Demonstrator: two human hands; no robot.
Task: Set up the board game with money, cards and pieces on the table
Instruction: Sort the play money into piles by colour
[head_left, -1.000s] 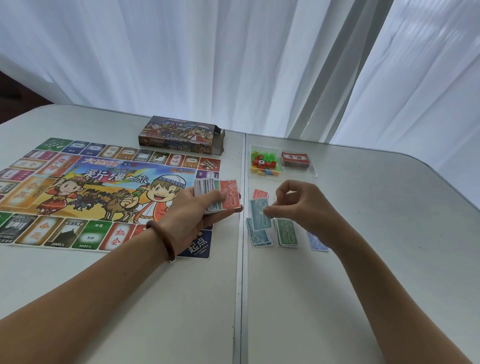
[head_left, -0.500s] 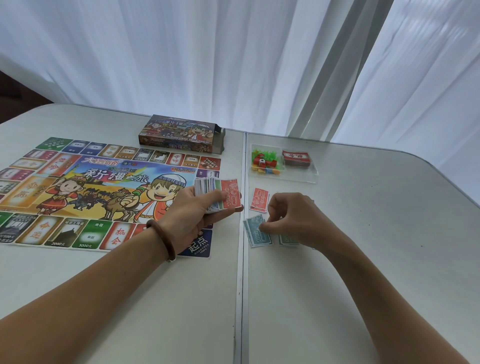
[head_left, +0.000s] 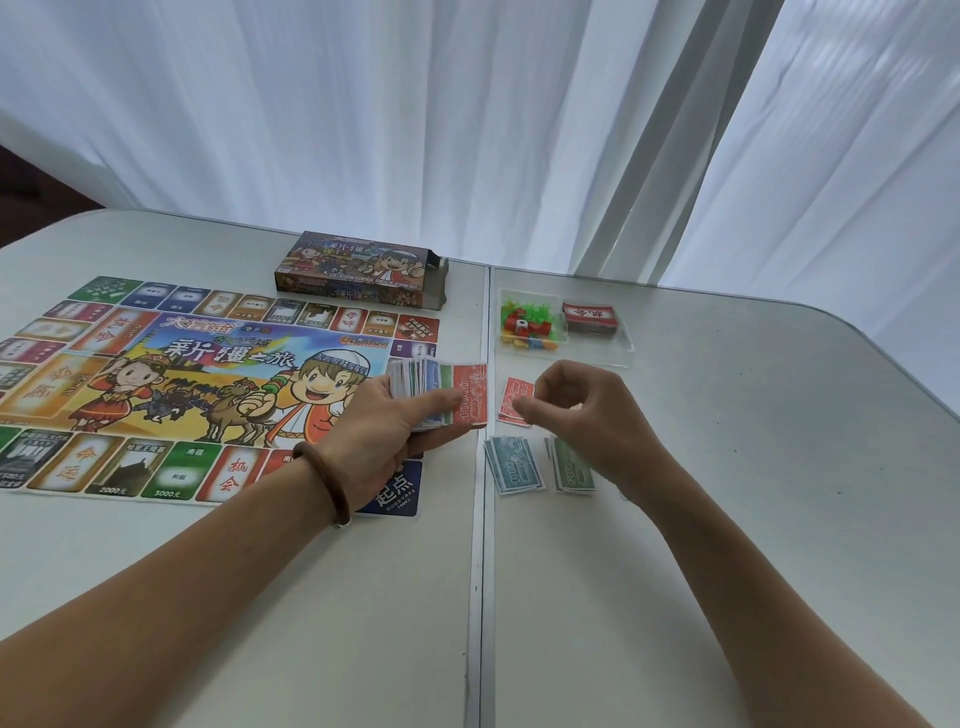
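Note:
The colourful game board (head_left: 208, 384) lies flat on the left half of the table. Over the board's right edge, my left hand (head_left: 384, 426) grips a fanned stack of play money (head_left: 441, 389) with a red 10000 note on top. My right hand (head_left: 592, 415) hovers just right of that stack with fingers curled; no note shows in it, and its fingertips are blurred. On the table below it lie a red pile (head_left: 511, 395), a teal 1000 pile (head_left: 514, 465) and a green 500 pile (head_left: 571, 470).
The game box (head_left: 358, 270) lies behind the board. A clear tray (head_left: 597, 353) at the back holds small coloured pieces (head_left: 527, 327) and a red card deck (head_left: 592, 319). A seam (head_left: 480, 571) splits the white table; white curtains hang behind.
My right hand laid a teal note on the teal pile, then lifted and moved up and left towards the stack. My left hand and the stack stayed put.

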